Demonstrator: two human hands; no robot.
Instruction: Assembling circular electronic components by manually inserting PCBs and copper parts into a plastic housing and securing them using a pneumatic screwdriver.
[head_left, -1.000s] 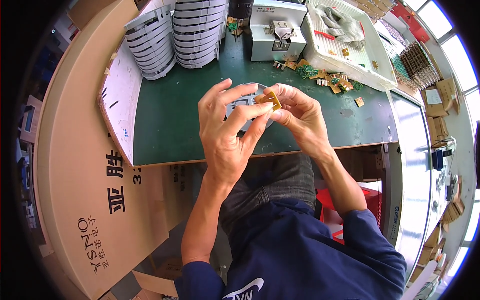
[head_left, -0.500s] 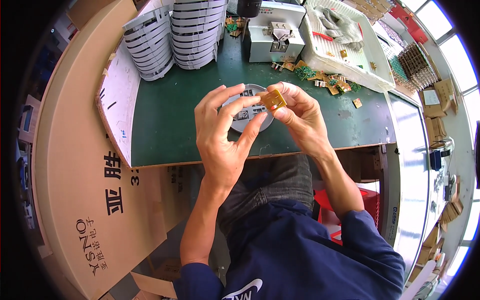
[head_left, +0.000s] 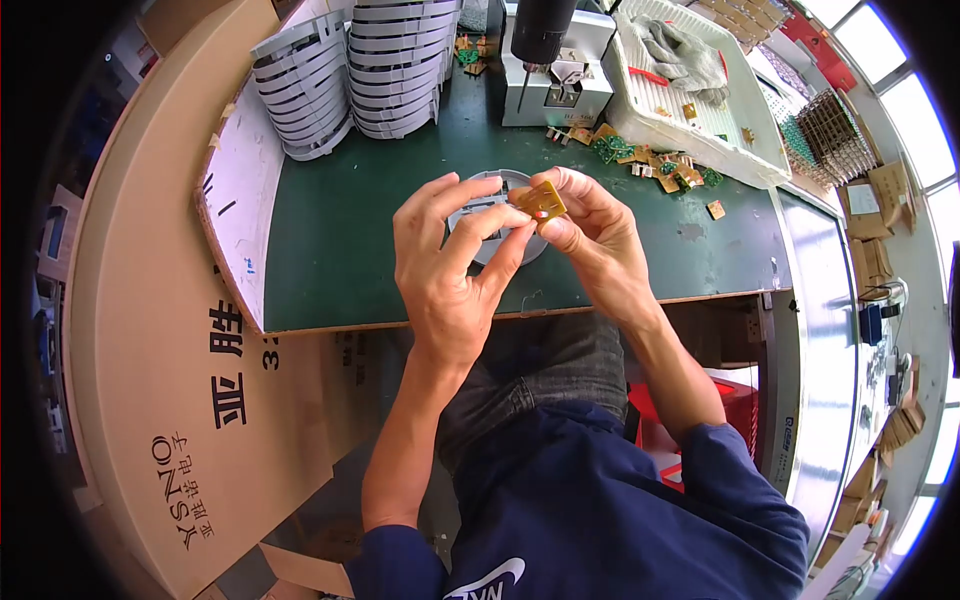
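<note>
A small yellow-brown circuit board (head_left: pixel 543 202) is held up over the bench, with a red and white spot near its lower edge. My right hand (head_left: pixel 603 237) grips its right side between thumb and fingers. At the board's lower left edge, the thumb and index finger of my left hand (head_left: pixel 447 262) come together in a pinch; its other fingers are bent and apart. Below the hands lies a round grey plastic housing (head_left: pixel 527 252) with slots and fittings inside, partly covered by my fingers.
A dark electric screwdriver (head_left: pixel 541 38) hangs before a grey-white machine (head_left: pixel 511 95). Loose circuit boards (head_left: pixel 660 170) lie beside a white tray (head_left: pixel 745 160) holding a grey glove (head_left: pixel 680 62). Stacked grey rings (head_left: pixel 300 100) stand at the back left, within a cardboard edge (head_left: pixel 235 200).
My left thumb and index finger have closed together at the board's edge. The board has tilted slightly. The hanging screwdriver has swung lower and to the right in the picture.
</note>
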